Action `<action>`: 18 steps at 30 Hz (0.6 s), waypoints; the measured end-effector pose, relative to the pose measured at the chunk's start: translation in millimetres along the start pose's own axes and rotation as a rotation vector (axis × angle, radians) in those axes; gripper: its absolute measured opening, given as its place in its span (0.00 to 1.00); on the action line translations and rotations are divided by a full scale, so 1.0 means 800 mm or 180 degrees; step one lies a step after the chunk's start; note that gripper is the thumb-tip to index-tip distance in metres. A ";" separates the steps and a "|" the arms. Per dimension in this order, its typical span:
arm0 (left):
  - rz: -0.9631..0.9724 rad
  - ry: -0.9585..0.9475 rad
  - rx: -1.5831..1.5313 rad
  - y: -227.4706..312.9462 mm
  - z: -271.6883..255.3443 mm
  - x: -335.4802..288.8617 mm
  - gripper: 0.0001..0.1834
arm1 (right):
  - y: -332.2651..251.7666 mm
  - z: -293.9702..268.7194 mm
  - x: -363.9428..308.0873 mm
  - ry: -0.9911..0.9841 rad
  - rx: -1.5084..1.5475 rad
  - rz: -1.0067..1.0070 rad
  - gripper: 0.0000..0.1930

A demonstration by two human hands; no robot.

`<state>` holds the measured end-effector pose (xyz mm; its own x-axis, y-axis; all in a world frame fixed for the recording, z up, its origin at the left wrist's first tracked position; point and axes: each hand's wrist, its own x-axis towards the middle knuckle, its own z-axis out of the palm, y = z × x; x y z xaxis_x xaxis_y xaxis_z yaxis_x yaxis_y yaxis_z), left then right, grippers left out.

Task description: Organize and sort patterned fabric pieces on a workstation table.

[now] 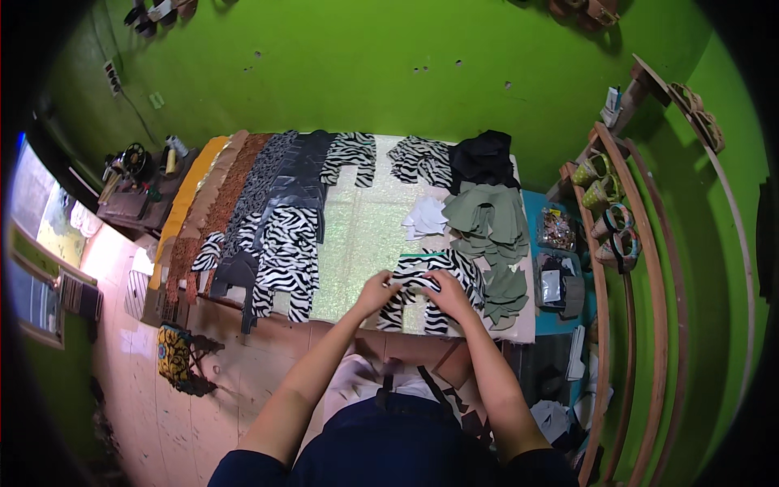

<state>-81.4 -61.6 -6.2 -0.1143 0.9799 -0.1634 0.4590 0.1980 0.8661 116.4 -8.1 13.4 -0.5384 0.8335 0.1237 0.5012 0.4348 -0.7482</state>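
Observation:
Both my hands are at the near right part of the table, over zebra-print cut pieces. My left hand (376,294) pinches the left end of a zebra-print piece (415,282). Its right end is in the closed fingers of my right hand (449,294). Under and around it lie more zebra-print pieces (466,272), with a thin green edge (422,255) showing just beyond my hands. Olive green pieces (479,215) fan out to the right, and a small stack of white pieces (424,217) sits farther back.
The table (349,235) also carries overlapping rows of yellow, tan, brown, grey and zebra pieces (288,243) on the left and black ones (480,158) back right. A wooden rack (604,268) with sandals stands right, beside plastic boxes (557,227). A sewing machine (132,165) stands far left.

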 end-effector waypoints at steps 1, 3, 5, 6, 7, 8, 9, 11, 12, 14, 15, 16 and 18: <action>0.0029 0.0223 -0.0003 -0.008 -0.009 -0.003 0.19 | -0.002 0.009 0.007 -0.0070 0.0267 0.0130 0.15; -0.0055 0.0516 0.0035 -0.021 -0.029 -0.008 0.18 | -0.002 0.035 0.024 -0.0222 0.0712 0.0283 0.15; -0.0359 0.0593 0.0123 -0.024 -0.057 -0.011 0.17 | -0.018 0.053 0.042 -0.0346 0.0988 0.0586 0.15; -0.0494 0.0630 0.0086 -0.029 -0.071 -0.014 0.17 | -0.030 0.062 0.052 -0.0378 0.0885 0.0579 0.15; -0.0471 0.0826 0.0200 -0.039 -0.081 -0.017 0.18 | -0.037 0.073 0.059 -0.0359 0.0948 0.0522 0.14; -0.0444 0.1013 0.0314 -0.048 -0.088 -0.018 0.19 | -0.043 0.082 0.065 -0.0332 0.1011 0.0472 0.14; -0.0584 0.0998 0.0392 -0.050 -0.098 -0.021 0.19 | -0.051 0.091 0.070 -0.0314 0.0898 0.0474 0.13; -0.0444 0.1044 0.0525 -0.064 -0.107 -0.017 0.17 | -0.046 0.115 0.077 0.0039 0.0798 0.0248 0.12; -0.0456 0.1022 0.0565 -0.069 -0.111 -0.016 0.17 | -0.048 0.125 0.080 0.0244 0.0700 0.0070 0.12; -0.0459 0.1008 0.0648 -0.076 -0.112 -0.010 0.17 | -0.046 0.135 0.083 0.0236 0.0586 0.0082 0.11; -0.0480 0.1075 0.0631 -0.080 -0.112 -0.010 0.18 | -0.048 0.139 0.084 0.0153 0.0529 0.0100 0.10; -0.0497 0.1143 0.0613 -0.083 -0.112 -0.010 0.18 | -0.050 0.142 0.085 0.0073 0.0470 0.0117 0.10; -0.0664 0.1018 0.0562 -0.082 -0.109 -0.009 0.19 | -0.052 0.143 0.085 0.0050 0.0428 0.0095 0.10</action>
<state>-187.5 -83.7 -21.0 -0.4757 0.8671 -0.1478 0.5379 0.4197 0.7311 -18.5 -8.8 -22.1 -0.5135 0.8510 0.1095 0.4208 0.3610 -0.8322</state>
